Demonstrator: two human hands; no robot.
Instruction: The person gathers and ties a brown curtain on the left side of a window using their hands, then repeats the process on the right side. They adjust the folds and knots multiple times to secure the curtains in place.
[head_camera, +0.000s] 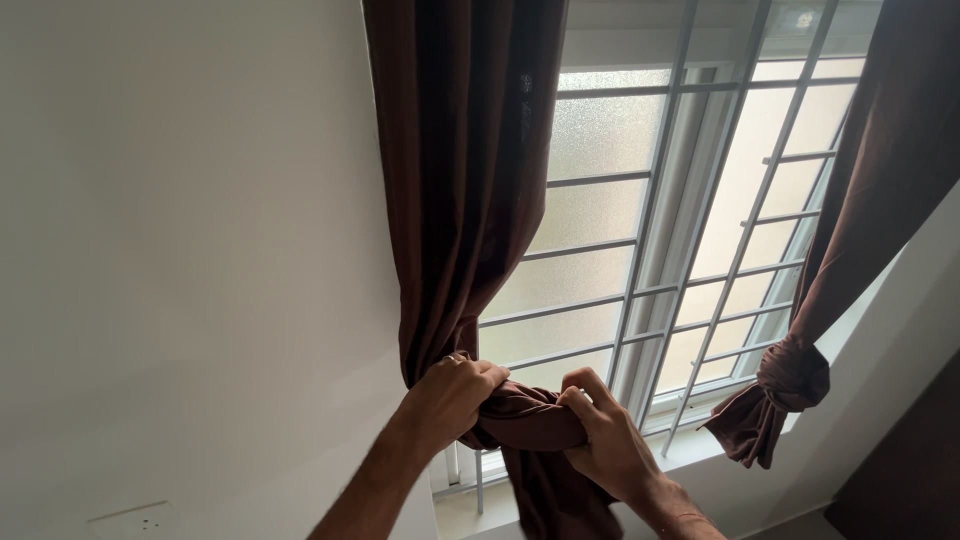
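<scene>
Left hand (452, 395) is being kept closed, fingers curled tight on the gathered brown curtain (470, 200) at its bunched waist. Right hand (600, 435), at 3 o'clock of the left, is being clamped on the same twisted fold. The curtain is being hung at 12 o'clock of both hands, against the white wall (180, 250). A second curtain (790, 385), already knotted, is being seen at 3 o'clock. Behind: barred window (640, 230). Curtains counted: two. One wall socket (140, 522) at 8 o'clock.

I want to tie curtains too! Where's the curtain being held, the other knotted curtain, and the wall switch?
held brown curtain (470, 200), head view, gathered upper folds.
knotted brown curtain (795, 375), head view, its knot.
wall switch plate (140, 522), head view, plate face.
</scene>
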